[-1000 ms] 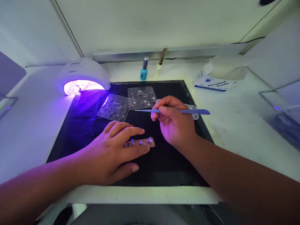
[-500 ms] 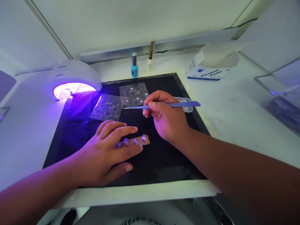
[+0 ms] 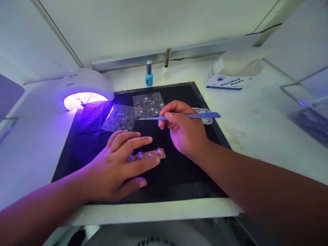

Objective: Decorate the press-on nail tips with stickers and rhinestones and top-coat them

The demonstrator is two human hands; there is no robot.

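Note:
Fingers spread, my left hand (image 3: 123,164) rests over a narrow strip of several shiny decorated false nails (image 3: 160,153), its index finger lying along the strip's near side. Part of the strip is hidden under that hand. My right hand (image 3: 186,128) pinches slim purple tweezers (image 3: 205,115), held level with the thin tip pointing left. That tip is close to two clear sticker sheets with small white and red designs: the left sheet (image 3: 119,118) and the right sheet (image 3: 151,106). Behind my right hand lies a clear plastic piece (image 3: 207,120), partly covered.
A white nail lamp (image 3: 87,82) glows purple at the left. Beyond the black mat (image 3: 174,184) stand a blue polish bottle (image 3: 149,77) and a gold-capped bottle (image 3: 167,63). An opened alcohol pads box (image 3: 228,80) sits at the back right.
The whole view has shifted slightly, moving things a little to the right. Both hands keep nearly the same pose, and the tweezers stay in my right hand.

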